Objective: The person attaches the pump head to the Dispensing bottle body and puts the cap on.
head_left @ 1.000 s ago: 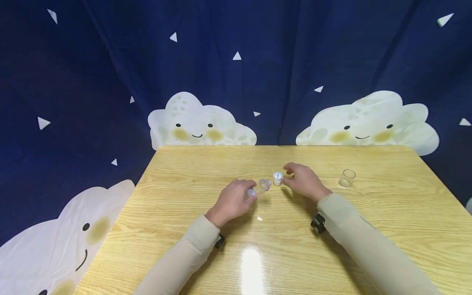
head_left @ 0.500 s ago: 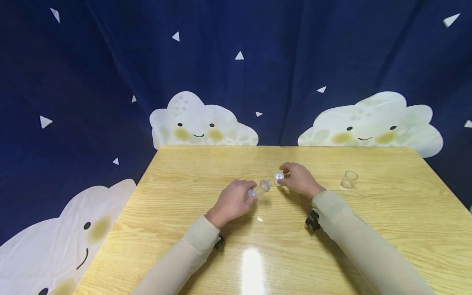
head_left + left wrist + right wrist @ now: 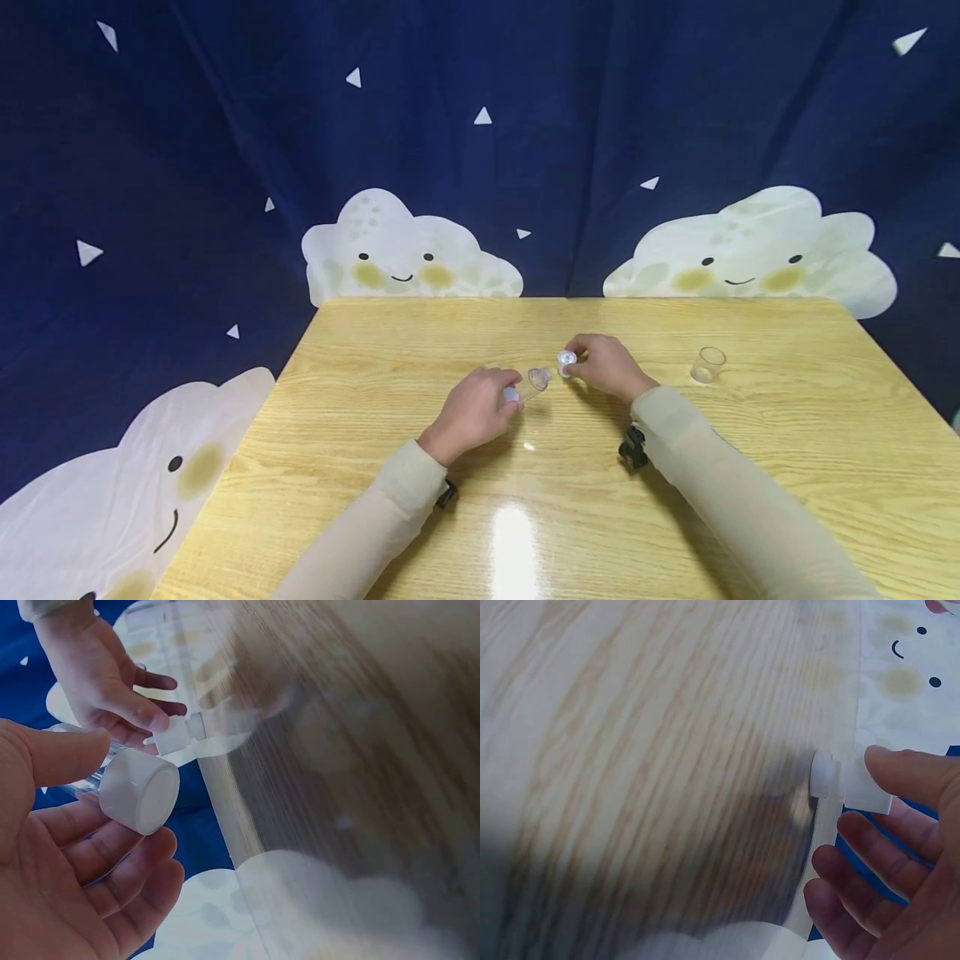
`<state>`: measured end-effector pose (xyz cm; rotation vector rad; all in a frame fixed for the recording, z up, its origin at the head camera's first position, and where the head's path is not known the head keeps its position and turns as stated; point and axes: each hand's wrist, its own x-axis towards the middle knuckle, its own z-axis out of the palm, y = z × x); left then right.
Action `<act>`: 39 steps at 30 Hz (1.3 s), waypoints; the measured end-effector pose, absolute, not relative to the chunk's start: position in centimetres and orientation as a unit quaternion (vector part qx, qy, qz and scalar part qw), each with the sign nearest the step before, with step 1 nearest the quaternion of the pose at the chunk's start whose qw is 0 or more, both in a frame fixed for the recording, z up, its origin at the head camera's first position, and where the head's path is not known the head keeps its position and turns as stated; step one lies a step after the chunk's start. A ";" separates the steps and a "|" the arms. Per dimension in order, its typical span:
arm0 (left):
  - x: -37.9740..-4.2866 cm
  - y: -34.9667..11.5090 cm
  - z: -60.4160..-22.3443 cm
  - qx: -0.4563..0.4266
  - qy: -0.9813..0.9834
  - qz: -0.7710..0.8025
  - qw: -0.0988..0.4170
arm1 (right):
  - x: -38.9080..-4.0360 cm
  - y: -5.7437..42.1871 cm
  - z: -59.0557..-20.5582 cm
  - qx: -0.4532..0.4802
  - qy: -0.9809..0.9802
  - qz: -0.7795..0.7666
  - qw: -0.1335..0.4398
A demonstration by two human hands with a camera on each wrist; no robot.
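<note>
My left hand (image 3: 471, 410) holds a small clear bottle-like piece (image 3: 537, 380) between thumb and fingers, tilted, its flared clear end pointing right. Its other end is a smooth white cylinder (image 3: 139, 790), seen past the fingertips in the left wrist view. With thumb and fingers, my right hand (image 3: 609, 365) pinches a small white plastic piece (image 3: 567, 358) with a wide round rim on top. In the right wrist view, the narrower foot (image 3: 823, 775) of this white piece is right at the tabletop. The two pieces are a short gap apart.
A short clear cup (image 3: 707, 365) stands on the wooden table (image 3: 360, 392) to the right of my right hand. Behind the table's far edge hangs a dark blue curtain (image 3: 420, 150) with clouds. A bright light reflection lies on the near tabletop.
My right hand has moved slightly left and its fingers have closed on the white plastic piece, which stood beside them. My left hand keeps its hold on the clear piece, nearly still.
</note>
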<state>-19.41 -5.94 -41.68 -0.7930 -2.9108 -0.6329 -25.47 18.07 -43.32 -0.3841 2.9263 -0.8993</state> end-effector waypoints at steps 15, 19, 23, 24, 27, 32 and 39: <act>-19.6 -6.0 -41.8 -0.256 -0.943 -0.210 0.031 | -25.4 18.2 -43.4 -0.118 0.947 -0.297 0.036; -19.6 -5.9 -41.9 -0.254 -0.944 -0.210 0.026 | -25.4 18.2 -43.5 -0.113 0.948 -0.297 0.033; -19.6 -5.8 -42.0 -0.252 -0.944 -0.212 0.025 | -25.5 18.2 -43.6 -0.110 0.946 -0.302 0.038; -19.6 -5.8 -42.0 -0.251 -0.944 -0.212 0.025 | -25.5 18.2 -43.6 -0.108 0.946 -0.304 0.041; -19.5 -5.8 -42.1 -0.250 -0.945 -0.212 0.024 | -25.4 18.1 -43.7 -0.106 0.944 -0.308 0.046; -19.4 -5.8 -42.1 -0.249 -0.945 -0.212 0.022 | -25.1 18.0 -43.8 -0.105 0.942 -0.316 0.053; -19.4 -5.9 -42.0 -0.251 -0.945 -0.210 0.022 | -25.2 17.8 -43.6 -0.113 0.942 -0.314 0.042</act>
